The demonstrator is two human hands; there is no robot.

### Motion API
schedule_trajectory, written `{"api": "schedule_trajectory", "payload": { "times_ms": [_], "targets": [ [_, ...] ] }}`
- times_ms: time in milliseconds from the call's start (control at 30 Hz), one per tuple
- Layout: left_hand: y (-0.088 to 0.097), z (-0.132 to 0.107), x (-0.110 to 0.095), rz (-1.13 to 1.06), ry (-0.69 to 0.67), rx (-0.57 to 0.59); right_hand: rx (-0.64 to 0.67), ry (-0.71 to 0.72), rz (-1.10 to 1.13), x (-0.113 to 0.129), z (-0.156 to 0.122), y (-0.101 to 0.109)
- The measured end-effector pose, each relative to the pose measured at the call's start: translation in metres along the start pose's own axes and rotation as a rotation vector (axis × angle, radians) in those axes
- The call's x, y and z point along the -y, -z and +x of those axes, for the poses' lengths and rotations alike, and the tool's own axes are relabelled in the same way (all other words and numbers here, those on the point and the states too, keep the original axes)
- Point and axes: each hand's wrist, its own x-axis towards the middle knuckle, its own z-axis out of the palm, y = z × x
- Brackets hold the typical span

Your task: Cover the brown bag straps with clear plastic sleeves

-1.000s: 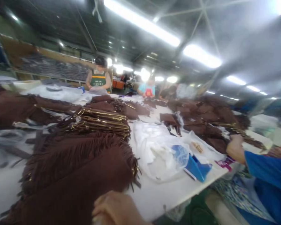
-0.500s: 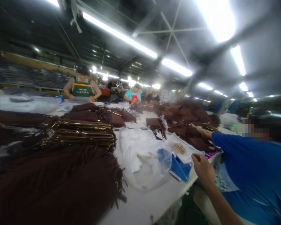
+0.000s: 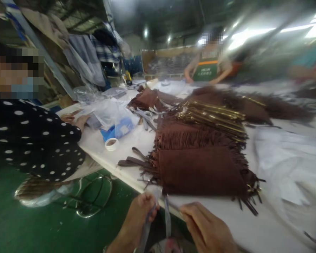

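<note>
At the near table edge, my left hand [image 3: 143, 211] is closed around a thin grey strip [image 3: 145, 233] that hangs down toward my lap. My right hand [image 3: 209, 225], fingers bent together, is at the edge to the right; what its fingertips hold, if anything, is blurred. Another pale strip [image 3: 168, 216] hangs between the two hands. Just beyond lies a folded dark brown fringed cloth [image 3: 200, 172], with thin straps sticking out at its sides. Neither hand touches this cloth.
More brown fringed pieces with gold trim [image 3: 213, 117] are stacked behind. A tape roll [image 3: 112, 144] and blue tape dispenser [image 3: 109, 133] sit left, beside a co-worker in a dotted top [image 3: 37, 140]. White plastic bags [image 3: 287, 168] lie right. Another person in a green apron [image 3: 205, 70] stands across.
My view has swung left, from the blue-shirted co-worker to the one in dots. My right hand, earlier raised near the blue dispenser, is now low at the table edge; my left hand has appeared.
</note>
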Motion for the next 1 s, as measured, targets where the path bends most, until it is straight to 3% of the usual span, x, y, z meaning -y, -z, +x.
{"api": "schedule_trajectory", "payload": {
  "times_ms": [133, 367, 533, 667, 1000],
  "targets": [
    [-0.002, 0.006, -0.002, -0.072, 0.063, 0.057, 0.115, 0.042, -0.109, 0.005, 0.048, -0.03],
    [0.012, 0.021, 0.006, -0.152, 0.131, 0.105, 0.217, 0.1, -0.108, -0.009, 0.061, -0.056],
    [0.013, 0.029, 0.016, -0.086, 0.112, 0.134, 0.244, 0.086, 0.023, -0.014, 0.067, -0.056],
    [0.008, 0.024, 0.012, -0.048, 0.093, 0.154, 0.247, 0.06, 0.091, -0.017, 0.069, -0.053],
    [0.003, 0.02, 0.013, 0.15, -0.005, 0.019, 0.298, 0.038, 0.014, -0.016, 0.071, -0.054]
  ]
}}
